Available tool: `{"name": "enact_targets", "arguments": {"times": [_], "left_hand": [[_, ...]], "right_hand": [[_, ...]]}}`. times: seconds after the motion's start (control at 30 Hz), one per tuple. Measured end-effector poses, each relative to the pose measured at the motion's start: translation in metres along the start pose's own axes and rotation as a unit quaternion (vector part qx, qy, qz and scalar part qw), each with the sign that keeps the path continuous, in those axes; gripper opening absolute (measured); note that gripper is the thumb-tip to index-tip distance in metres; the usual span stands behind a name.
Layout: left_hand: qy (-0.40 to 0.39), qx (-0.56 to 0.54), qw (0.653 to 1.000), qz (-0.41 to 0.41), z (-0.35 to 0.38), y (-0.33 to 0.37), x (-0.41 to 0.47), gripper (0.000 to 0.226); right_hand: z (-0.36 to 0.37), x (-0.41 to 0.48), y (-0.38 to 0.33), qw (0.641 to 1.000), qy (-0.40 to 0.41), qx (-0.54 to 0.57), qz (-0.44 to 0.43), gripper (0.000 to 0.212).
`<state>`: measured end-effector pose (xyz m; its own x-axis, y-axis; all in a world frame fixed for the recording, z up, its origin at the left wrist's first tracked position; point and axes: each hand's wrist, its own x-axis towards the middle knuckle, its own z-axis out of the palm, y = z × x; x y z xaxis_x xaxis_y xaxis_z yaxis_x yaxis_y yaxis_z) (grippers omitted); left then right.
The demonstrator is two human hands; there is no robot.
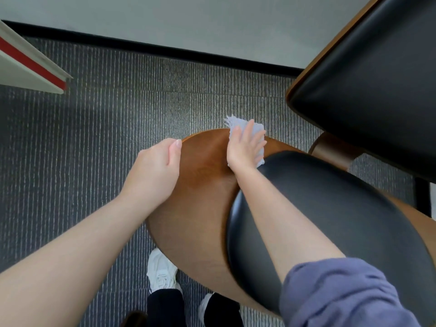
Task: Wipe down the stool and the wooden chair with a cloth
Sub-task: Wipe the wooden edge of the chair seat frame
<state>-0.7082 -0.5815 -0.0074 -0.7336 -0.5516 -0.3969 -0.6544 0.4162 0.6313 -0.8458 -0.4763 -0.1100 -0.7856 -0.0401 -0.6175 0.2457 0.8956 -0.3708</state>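
Cloth (237, 125), white, lies on the chair's (203, 175) brown wood beside its black cushion (330, 208), long axis 11-to-5 o'clock, fringe at 11. The right hand (243, 149) presses it, fingers straight and slightly spread. The left hand (155, 171) curls its fingers over the wood's 9 o'clock edge. Grey ribbed floor (94, 138) lies beneath, with a pale wall (188, 24) at 12.

Open carpet (94, 138) spreads from 8 o'clock round to 12 of the chair (203, 185), and there we can swing a hand freely. Well off at 10 o'clock, a white board with a red stripe (28, 67) juts in. The wall (188, 20) closes the far side at 12. At 2 o'clock we're tight: a black padded seat (377, 79) overhangs, its wooden leg (335, 149) near the chair's rim, leaving a narrow gap by our right hand (244, 149) and the cloth (257, 132). Our shoes (161, 272) stand at 6.
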Motion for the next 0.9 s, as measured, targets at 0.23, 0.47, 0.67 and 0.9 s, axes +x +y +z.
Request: {"name": "enact_targets", "arguments": {"times": [0.23,0.47,0.67,0.9], "left_hand": [[0.003,0.01,1.0,-0.005,0.0,0.0,0.0,0.043],[0.008,-0.006,1.0,-0.016,-0.001,0.003,-0.002,0.043],[0.011,-0.002,1.0,-0.018,0.0,0.002,0.0,0.044],[0.016,-0.015,0.999,-0.029,0.001,0.002,-0.001,0.044]], "right_hand": [[-0.004,0.013,0.014,0.997,0.026,-0.045,-0.056,0.053],[0.018,-0.063,0.034,0.978,-0.005,-0.014,-0.206,0.056],[0.013,-0.032,0.016,0.988,0.039,0.014,-0.148,0.058],[0.025,-0.067,0.016,0.975,0.025,0.066,-0.211,0.057]]}}
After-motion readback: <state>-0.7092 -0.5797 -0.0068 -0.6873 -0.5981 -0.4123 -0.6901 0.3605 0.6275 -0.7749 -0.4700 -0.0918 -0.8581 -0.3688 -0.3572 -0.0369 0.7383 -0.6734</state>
